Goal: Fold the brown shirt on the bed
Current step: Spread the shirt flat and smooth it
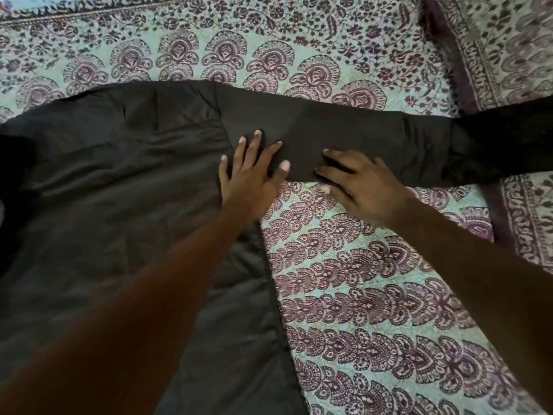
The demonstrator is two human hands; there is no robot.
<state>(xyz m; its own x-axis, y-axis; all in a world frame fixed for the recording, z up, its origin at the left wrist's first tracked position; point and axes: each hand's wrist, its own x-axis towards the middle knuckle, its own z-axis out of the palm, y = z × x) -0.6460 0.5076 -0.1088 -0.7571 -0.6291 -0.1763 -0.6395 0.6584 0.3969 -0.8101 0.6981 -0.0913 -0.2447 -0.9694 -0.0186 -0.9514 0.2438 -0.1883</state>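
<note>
The dark brown shirt [119, 181] lies spread flat on the bed, its body filling the left half of the view. One long sleeve [374, 136] stretches out to the right, past the frame edge. My left hand [251, 172] rests flat with fingers spread where the sleeve joins the body. My right hand [362, 187] lies palm down on the sleeve's lower edge, fingers apart, its fingertips on the cloth. Neither hand grips the fabric. The shirt's left side runs out of view.
A bedspread [374, 295] with a pale green ground and purple paisley print covers the bed. A second patterned cloth or pillow [508, 55] with a dark border lies at the upper right, under the sleeve's end.
</note>
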